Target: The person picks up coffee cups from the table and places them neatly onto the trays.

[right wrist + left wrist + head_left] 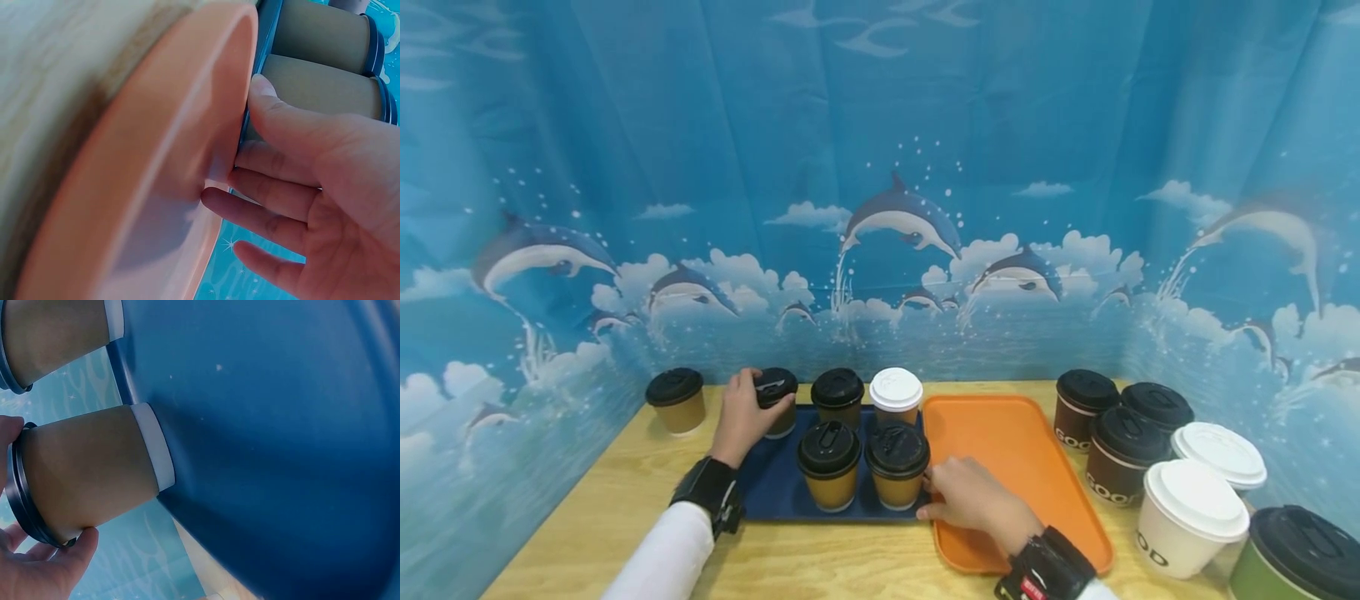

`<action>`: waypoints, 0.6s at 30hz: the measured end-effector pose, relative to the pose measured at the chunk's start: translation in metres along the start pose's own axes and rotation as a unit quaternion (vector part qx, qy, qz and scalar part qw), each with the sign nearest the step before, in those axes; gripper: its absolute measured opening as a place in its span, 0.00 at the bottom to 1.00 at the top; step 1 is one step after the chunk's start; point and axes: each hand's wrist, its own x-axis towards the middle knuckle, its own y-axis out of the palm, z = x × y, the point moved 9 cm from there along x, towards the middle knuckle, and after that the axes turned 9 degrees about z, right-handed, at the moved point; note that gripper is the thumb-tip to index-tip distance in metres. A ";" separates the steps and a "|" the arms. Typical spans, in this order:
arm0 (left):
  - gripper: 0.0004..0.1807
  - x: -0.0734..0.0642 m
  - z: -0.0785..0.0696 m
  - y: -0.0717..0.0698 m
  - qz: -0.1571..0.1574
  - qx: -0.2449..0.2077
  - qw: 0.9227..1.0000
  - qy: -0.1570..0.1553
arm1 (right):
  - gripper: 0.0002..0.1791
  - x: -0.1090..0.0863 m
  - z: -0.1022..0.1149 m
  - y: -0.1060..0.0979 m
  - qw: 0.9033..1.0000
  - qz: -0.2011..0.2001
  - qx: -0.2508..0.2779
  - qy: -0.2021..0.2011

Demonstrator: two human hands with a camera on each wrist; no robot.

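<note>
My left hand (740, 419) grips a brown paper coffee cup (90, 469) by its black lid, thumb on one side and fingers on the other. The cup stands upright at the back left corner of the blue tray (767, 492). Two more black-lidded brown cups sit at the tray's front, a left one (830, 475) and a right one (897, 475). Behind them are another black-lidded cup (837, 396) and a white-lidded cup (897, 393). At the blue tray's right edge, my right hand (973, 498) touches the rim with fairly straight fingers, over the orange tray's (1022, 467) left edge.
A black-lidded brown cup (677, 402) stands alone on the wooden table (580, 508) at the left. Right of the orange tray cluster several larger cups, among them a dark one (1123, 458), a white one (1187, 521) and a green one (1273, 571). A dolphin-print curtain (880, 125) encloses the back and sides.
</note>
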 end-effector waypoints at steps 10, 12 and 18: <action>0.42 0.002 0.008 0.004 0.004 -0.008 1.000 -0.012 | 0.20 0.002 0.001 0.001 1.000 0.002 -0.005 0.003; 0.43 0.002 0.010 0.005 0.002 -0.007 1.000 -0.010 | 0.19 0.002 0.000 0.002 1.000 0.003 -0.005 0.004; 0.45 0.002 0.015 0.006 0.015 -0.011 1.000 -0.022 | 0.19 0.001 0.000 0.001 1.000 0.001 0.000 0.001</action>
